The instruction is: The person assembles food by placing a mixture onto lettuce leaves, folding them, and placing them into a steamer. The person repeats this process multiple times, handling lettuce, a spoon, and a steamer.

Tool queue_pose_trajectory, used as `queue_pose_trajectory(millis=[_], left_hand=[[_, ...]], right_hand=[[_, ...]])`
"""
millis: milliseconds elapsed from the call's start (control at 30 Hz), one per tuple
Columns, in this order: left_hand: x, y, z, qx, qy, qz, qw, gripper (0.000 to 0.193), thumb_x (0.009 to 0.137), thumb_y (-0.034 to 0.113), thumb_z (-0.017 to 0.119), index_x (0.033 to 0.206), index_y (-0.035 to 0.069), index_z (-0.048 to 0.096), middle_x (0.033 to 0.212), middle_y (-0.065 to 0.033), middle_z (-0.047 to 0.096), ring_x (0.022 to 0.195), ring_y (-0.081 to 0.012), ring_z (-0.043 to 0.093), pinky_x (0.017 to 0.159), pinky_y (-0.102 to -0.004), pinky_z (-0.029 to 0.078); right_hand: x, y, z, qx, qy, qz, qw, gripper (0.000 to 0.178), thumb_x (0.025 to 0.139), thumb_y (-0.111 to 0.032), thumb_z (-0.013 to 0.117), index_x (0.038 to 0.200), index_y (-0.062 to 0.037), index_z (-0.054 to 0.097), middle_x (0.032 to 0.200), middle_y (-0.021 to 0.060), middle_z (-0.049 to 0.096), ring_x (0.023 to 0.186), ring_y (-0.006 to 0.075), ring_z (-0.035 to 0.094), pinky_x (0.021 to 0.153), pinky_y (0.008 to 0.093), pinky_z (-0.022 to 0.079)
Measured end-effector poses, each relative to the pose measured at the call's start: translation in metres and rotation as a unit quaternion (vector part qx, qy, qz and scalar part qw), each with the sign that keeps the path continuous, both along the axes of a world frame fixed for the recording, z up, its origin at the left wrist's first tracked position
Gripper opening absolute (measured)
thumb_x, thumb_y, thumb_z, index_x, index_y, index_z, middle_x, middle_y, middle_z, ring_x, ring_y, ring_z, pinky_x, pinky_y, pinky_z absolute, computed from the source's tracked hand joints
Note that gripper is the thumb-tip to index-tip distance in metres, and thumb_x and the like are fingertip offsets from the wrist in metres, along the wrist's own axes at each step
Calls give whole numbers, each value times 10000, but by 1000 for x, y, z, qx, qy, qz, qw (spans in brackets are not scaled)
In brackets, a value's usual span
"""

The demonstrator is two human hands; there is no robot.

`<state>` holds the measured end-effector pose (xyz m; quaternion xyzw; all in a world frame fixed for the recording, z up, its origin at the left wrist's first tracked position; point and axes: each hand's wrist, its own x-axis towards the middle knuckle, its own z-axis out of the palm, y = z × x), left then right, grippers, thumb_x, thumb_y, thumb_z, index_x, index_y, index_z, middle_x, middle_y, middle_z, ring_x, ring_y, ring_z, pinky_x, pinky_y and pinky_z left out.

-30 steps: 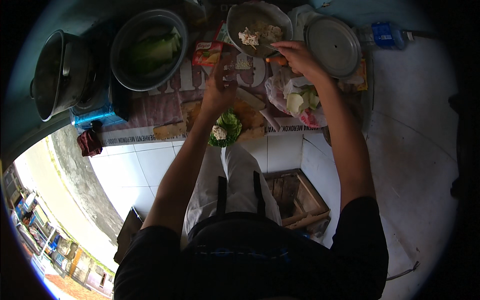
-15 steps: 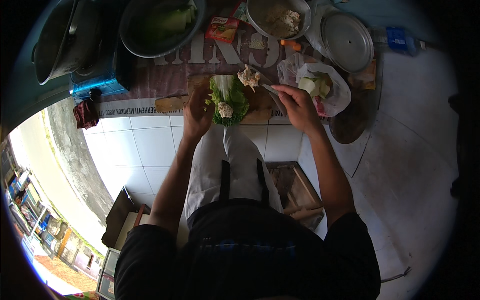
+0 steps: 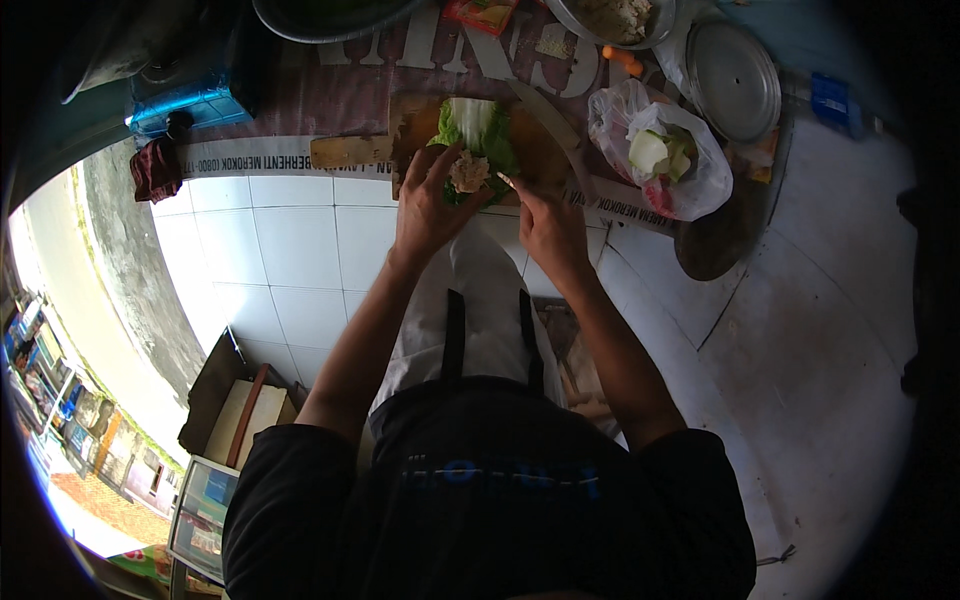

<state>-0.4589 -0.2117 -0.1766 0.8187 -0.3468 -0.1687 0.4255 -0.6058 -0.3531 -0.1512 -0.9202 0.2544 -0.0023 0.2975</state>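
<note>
A green-and-white cabbage leaf (image 3: 474, 121) lies on a wooden cutting board (image 3: 408, 112). On its near part sits a lump of pale, chunky filling (image 3: 467, 173). My left hand (image 3: 428, 212) bends over the leaf's left side, its fingers apart and touching around the filling. Close on the right, my right hand (image 3: 552, 228) is closed, with the light tip of a spoon (image 3: 505, 180) showing past the index finger beside the filling. Most of the spoon is hidden. A knife (image 3: 545, 113) rests across the board's far right part.
To the right stands an open plastic bag (image 3: 710, 195) with pale cut vegetables. A bowl of filling (image 3: 655, 30), a round metal lid (image 3: 733, 80) and carrot pieces (image 3: 622, 60) lie beyond. A blue stove (image 3: 190, 105) is at the left, near a large dark basin (image 3: 330, 35).
The right hand has moved left to the leaf, and the spoon's load of filling is now on it. My left hand has shifted right, onto the filling. The view has tilted nearer.
</note>
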Motion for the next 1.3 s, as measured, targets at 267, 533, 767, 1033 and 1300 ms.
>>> queue_pose_trajectory(millis=[267,533,767,1033,1300], left_hand=[[-9,-9,-17,1,-7,78,997,362,786,198,867,1085,36,745,1057,-126,702,967,-342,704,823,-447,580],[0,-10,-13,26,-10,28,999,317,768,156,864,1052,67,757,991,-99,709,913,-316,701,785,-428,576],[10,-10,-5,-7,-57,-4,998,345,763,128,871,1078,58,750,973,-118,708,928,-303,693,816,-420,563],[0,-16,-14,5,-39,14,999,150,816,121,828,962,98,805,955,-78,703,923,-270,659,823,-406,538],[13,-23,-8,7,-85,-26,996,162,808,164,829,965,131,814,983,-58,690,908,-280,620,850,-392,513]], right_hand=[[-3,2,11,11,-8,-25,1000,328,920,-22,650,1234,-78,725,745,201,689,669,399,683,606,488,523],[-9,-13,14,126,-12,-85,988,251,979,-61,623,1200,-62,742,792,222,699,693,398,693,614,456,527],[-14,-16,12,26,-19,-55,998,342,943,-62,650,1275,-116,713,733,191,680,670,380,685,608,472,526],[-12,-5,14,34,3,-33,999,311,959,-33,621,1254,-73,712,756,200,679,653,379,674,599,459,514],[-16,-28,2,244,-13,-109,963,240,1026,-122,619,1216,-32,734,701,35,613,616,105,510,597,275,429]])
